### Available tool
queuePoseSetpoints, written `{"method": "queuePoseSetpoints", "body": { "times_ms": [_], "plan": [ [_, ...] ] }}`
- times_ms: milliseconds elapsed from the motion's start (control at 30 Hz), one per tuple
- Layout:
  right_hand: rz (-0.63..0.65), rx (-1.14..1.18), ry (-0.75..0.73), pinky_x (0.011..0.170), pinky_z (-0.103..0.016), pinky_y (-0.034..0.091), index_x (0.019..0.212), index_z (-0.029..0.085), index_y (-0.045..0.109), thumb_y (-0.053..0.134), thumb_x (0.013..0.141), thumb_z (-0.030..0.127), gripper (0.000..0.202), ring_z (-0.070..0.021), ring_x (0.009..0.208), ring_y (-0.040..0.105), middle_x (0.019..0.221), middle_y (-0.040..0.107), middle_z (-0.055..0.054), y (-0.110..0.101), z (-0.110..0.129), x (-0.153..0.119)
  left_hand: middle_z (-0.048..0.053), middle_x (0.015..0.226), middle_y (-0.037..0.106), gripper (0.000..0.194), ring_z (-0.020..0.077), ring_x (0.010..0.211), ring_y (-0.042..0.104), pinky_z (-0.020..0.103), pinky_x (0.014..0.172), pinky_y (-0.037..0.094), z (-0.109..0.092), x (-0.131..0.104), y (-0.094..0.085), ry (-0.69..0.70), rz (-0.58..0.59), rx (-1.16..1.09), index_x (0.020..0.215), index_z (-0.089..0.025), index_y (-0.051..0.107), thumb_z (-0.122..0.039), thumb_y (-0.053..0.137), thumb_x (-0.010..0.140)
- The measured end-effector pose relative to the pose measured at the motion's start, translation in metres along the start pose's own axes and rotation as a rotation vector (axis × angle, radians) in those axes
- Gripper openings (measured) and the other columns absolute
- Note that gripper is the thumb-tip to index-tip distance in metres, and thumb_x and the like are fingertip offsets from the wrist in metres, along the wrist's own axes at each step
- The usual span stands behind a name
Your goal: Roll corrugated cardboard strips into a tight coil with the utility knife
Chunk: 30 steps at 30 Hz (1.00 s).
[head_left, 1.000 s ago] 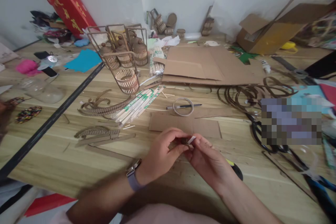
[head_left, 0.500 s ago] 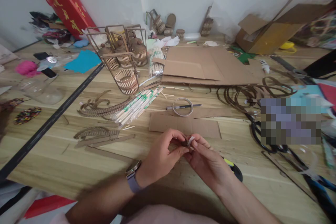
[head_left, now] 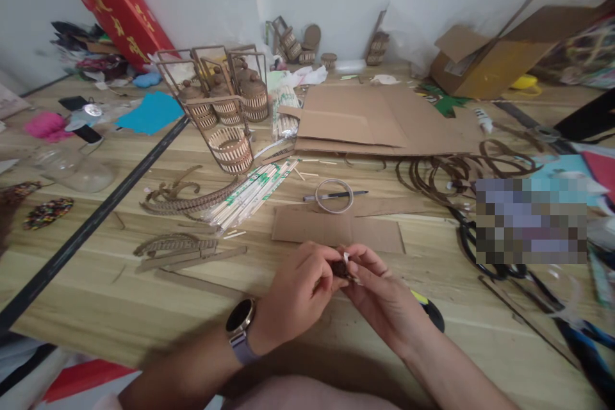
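My left hand (head_left: 305, 278) and my right hand (head_left: 379, 285) meet low in the middle of the head view. Between their fingertips they pinch a small dark brown piece (head_left: 340, 268), mostly covered by the fingers. A bit of white strip (head_left: 346, 257) shows at the right thumb. A watch sits on my left wrist. Just beyond the hands lies a flat cardboard strip (head_left: 312, 227), with a roll of tape (head_left: 334, 196) and a black pen (head_left: 358, 193) behind it. A yellow and black tool (head_left: 432, 311) is partly hidden by my right forearm.
Bundled wooden sticks (head_left: 250, 195) and cut corrugated strips (head_left: 177, 246) lie to the left. Slatted baskets with tall handles (head_left: 230, 147) stand behind them. Large cardboard sheets (head_left: 355, 118) lie at the back; coiled brown strips (head_left: 427, 173) and black-handled scissors (head_left: 473, 250) are at right.
My left hand has rolled over, turning its back and the watch face more upward. The fingers have shifted on the brown piece, and less of the white strip shows.
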State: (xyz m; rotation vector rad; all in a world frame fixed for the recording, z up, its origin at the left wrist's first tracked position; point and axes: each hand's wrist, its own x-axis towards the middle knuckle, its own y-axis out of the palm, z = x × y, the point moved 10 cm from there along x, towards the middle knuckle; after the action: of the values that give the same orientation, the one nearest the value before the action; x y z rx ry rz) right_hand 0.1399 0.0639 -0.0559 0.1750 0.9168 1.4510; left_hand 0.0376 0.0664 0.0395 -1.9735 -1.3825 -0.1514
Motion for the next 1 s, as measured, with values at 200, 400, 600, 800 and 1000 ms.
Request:
{"method": "queuePoseSetpoints", "body": {
  "times_ms": [200,400,600,800,1000],
  "plan": [
    [0.015,-0.156,0.019,0.050,-0.023,0.036,0.113,0.034,0.072,0.092,0.055,0.028,0.062,-0.0095,0.062,0.053,0.085,0.066,0.003,-0.005,0.013,-0.002,0.006,0.099,0.069,0.027,0.0156,0.092,0.062,0.027,0.078,0.049,-0.013,0.000,-0.002,0.112,0.013,0.074,0.075,-0.021,0.042,-0.003,0.055,0.089],
    [-0.017,-0.389,-0.160,0.063,-0.025,0.046,0.074,0.024,0.068,0.088,0.064,0.034,0.024,-0.0129,0.067,0.060,0.072,0.070,0.001,-0.006,0.037,-0.004,0.007,0.098,0.069,0.023,0.0169,0.089,0.062,0.029,0.077,0.052,-0.017,0.000,-0.002,0.217,-0.006,0.253,0.078,-0.021,0.047,-0.001,0.049,0.090],
    [-0.092,-0.694,-0.329,0.066,-0.031,0.050,0.079,0.024,0.072,0.081,0.069,0.042,0.023,-0.0190,0.072,0.065,0.077,0.074,-0.003,-0.010,0.042,-0.011,0.011,0.102,0.069,0.024,0.0196,0.092,0.062,0.033,0.080,0.054,-0.023,-0.002,0.006,0.294,0.078,0.377,0.082,-0.020,0.054,-0.007,0.039,0.097],
    [-0.209,-0.807,-0.485,0.058,-0.031,0.049,0.073,0.025,0.074,0.077,0.070,0.035,0.011,-0.0186,0.062,0.064,0.069,0.074,-0.002,-0.005,0.050,-0.022,0.013,0.101,0.070,0.023,0.0211,0.091,0.063,0.034,0.081,0.055,-0.030,-0.006,0.014,0.376,0.085,0.421,0.086,-0.017,0.057,-0.008,0.040,0.097],
    [-0.189,-0.724,-0.551,0.059,-0.032,0.051,0.070,0.026,0.076,0.079,0.068,0.034,0.009,-0.0192,0.062,0.065,0.067,0.074,-0.003,0.000,0.059,-0.024,0.009,0.106,0.068,0.016,0.0205,0.100,0.065,0.035,0.087,0.055,-0.003,-0.001,0.001,0.048,-0.015,0.041,0.109,-0.019,0.056,-0.018,0.059,0.093]
  ]
}}
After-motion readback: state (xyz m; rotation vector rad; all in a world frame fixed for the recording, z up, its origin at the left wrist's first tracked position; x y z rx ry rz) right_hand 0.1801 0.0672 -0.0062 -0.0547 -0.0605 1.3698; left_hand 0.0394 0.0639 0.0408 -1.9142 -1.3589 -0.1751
